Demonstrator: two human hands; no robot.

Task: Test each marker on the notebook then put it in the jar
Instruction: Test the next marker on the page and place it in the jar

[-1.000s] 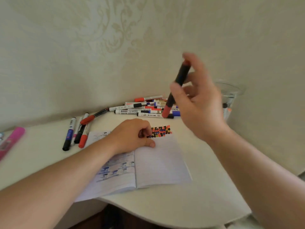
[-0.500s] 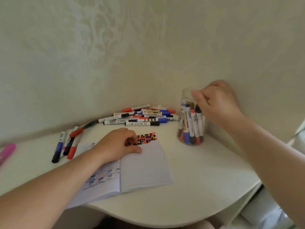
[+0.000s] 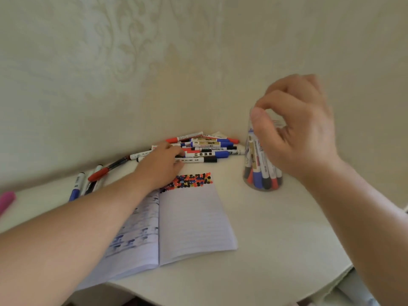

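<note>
An open lined notebook (image 3: 194,221) lies on the white table, with rows of red, blue and black test dots (image 3: 192,181) along the top of its right page. A clear jar (image 3: 262,173) holding several markers stands to its right. My right hand (image 3: 295,133) hovers over the jar's mouth, fingers loosely curled and holding nothing. Against the wall lies a pile of loose markers (image 3: 207,146). My left hand (image 3: 161,164) rests on the pile's left end, fingers and thumb on either side of a white marker with a black cap (image 3: 198,160). Whether it grips the marker is hidden.
More markers (image 3: 77,186) lie at the left of the notebook, among them a black one with a red cap (image 3: 106,170). A pink object (image 3: 6,200) shows at the far left edge. The table's curved front edge (image 3: 287,283) runs close below the notebook.
My right hand carried the black-and-red marker to the jar, let it go and rose above the rim. My left hand left the notebook and moved up onto the marker pile.
</note>
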